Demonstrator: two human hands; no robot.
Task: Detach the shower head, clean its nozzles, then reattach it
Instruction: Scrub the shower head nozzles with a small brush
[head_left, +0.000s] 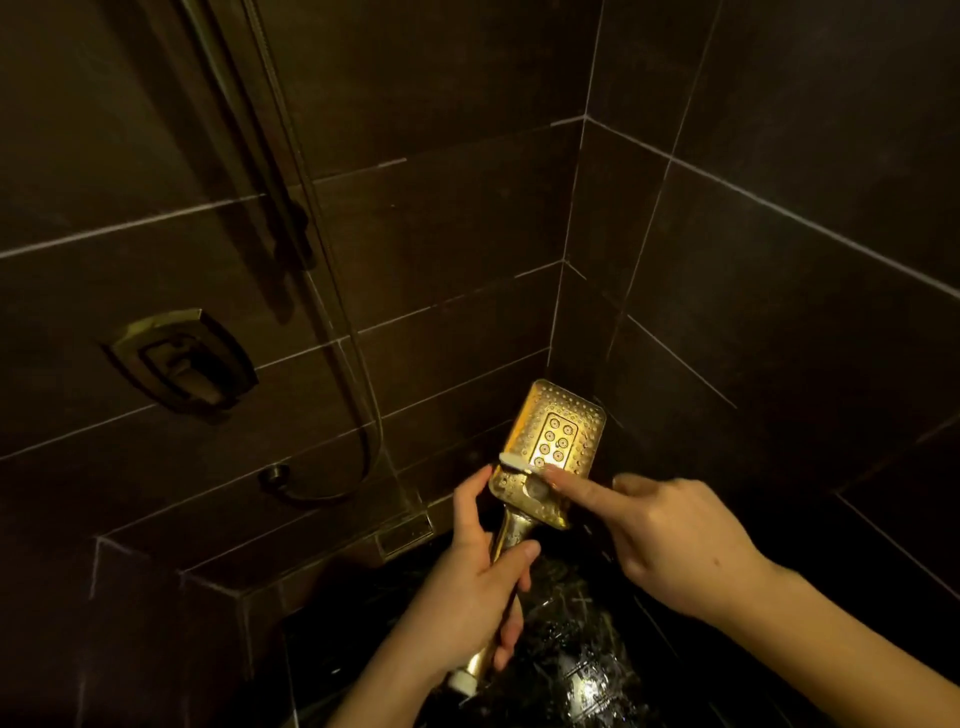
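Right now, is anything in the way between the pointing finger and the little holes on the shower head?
Nothing visible blocks it. The left hand grips the handle, turning the shower head face up. The right hand has its fingertip at a small white piece on the face, just below the nozzles.

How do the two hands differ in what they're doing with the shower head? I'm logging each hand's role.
The left hand is wrapped around the handle of the shower head, holding it face-up; the right hand grips nothing. The left hand's fingers are curled; the right hand's index finger is stretched out onto the nozzle face. Both are bare and touch the shower head.
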